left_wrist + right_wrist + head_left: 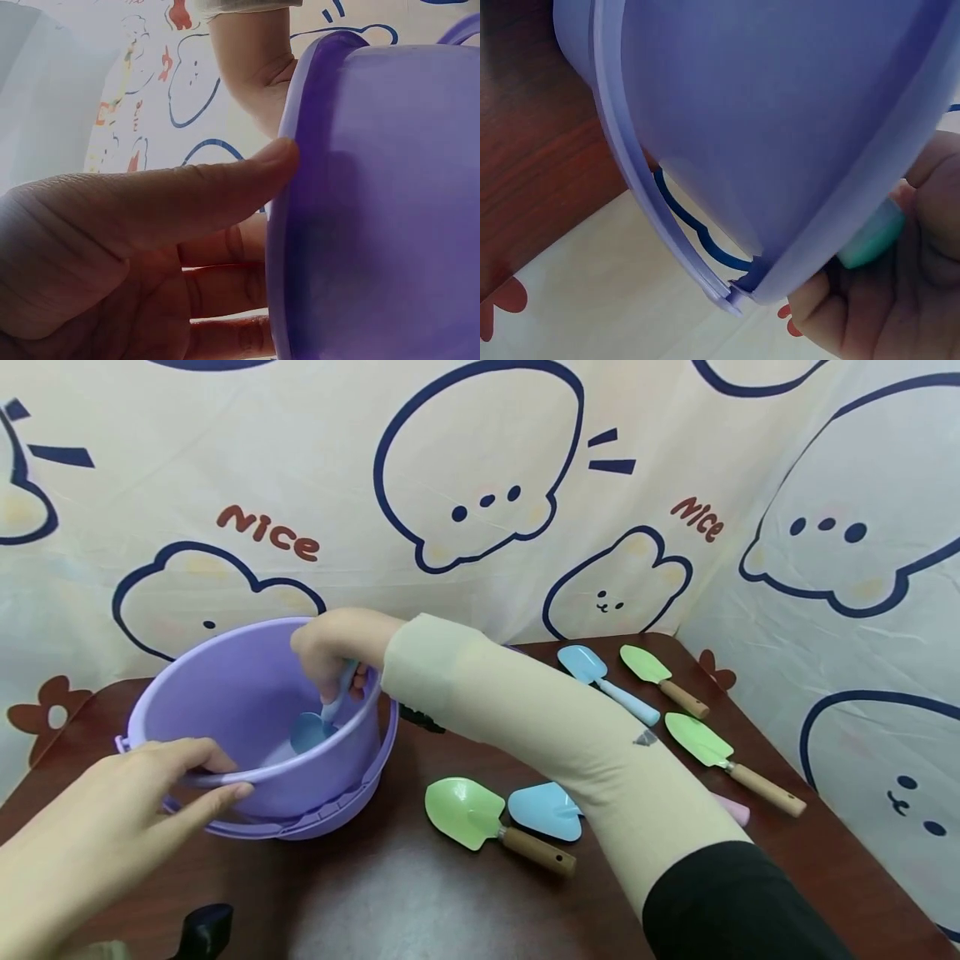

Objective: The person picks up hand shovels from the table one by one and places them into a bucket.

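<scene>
A purple bucket [258, 810] stands at the left of the brown table, its handle [641, 187] hanging down around its side. My left hand [168, 785] grips the near-left part of the rim; in the left wrist view its thumb [202, 191] lies outside and the fingers reach to the inner side. My right hand [326, 652] reaches over the right part of the rim and holds a light-blue trowel [307, 732] by its handle, blade down inside the bucket. In the right wrist view the bucket hides most of the trowel; only its handle end [874, 236] shows.
Right of the bucket lie green trowels with wooden handles, one nearby [465, 814] and two farther right [697, 739]. Blue trowels [545, 810] lie among them, beside a pink handle [731, 810] partly hidden by the right arm. A black object [206, 931] is at the lower left.
</scene>
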